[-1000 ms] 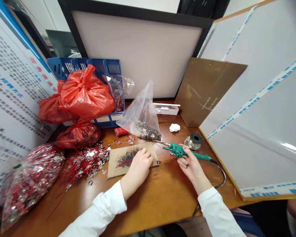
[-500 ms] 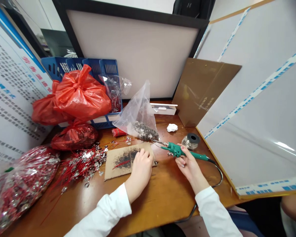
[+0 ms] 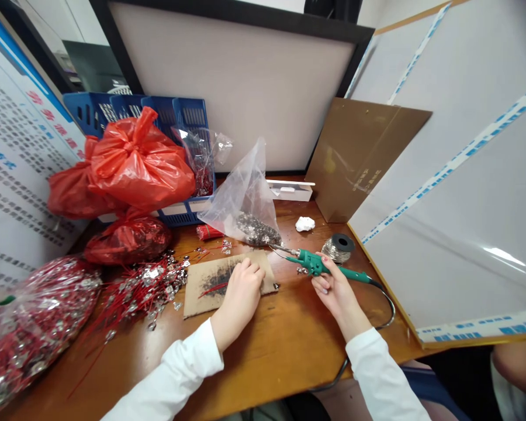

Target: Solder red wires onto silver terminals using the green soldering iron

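My right hand (image 3: 333, 287) is wrapped round the green handle of a soldering iron (image 3: 313, 263). The iron's metal tip points left, above the table near the clear bag of small dark metal parts (image 3: 256, 229). A thin solder wire (image 3: 279, 252) runs beside that tip. My left hand (image 3: 243, 289) rests over a cardboard piece (image 3: 197, 305) blackened in its middle, with fingers curled together; what they pinch, if anything, is hidden. Red wires (image 3: 214, 289) lie on the cardboard just left of that hand. One small metal part (image 3: 276, 286) sits at the cardboard's right edge.
Red wires with metal tabs (image 3: 153, 280) are heaped left of the cardboard. Filled red bags (image 3: 142, 164) and a clear bag (image 3: 39, 327) stand further left, by a blue basket (image 3: 179, 216). A solder spool (image 3: 338, 248) and crumpled white paper (image 3: 305, 224) lie at right.
My left hand has shifted slightly left over the cardboard, its fingers still curled. My right hand keeps the soldering iron in nearly the same spot. The whole view has moved slightly.
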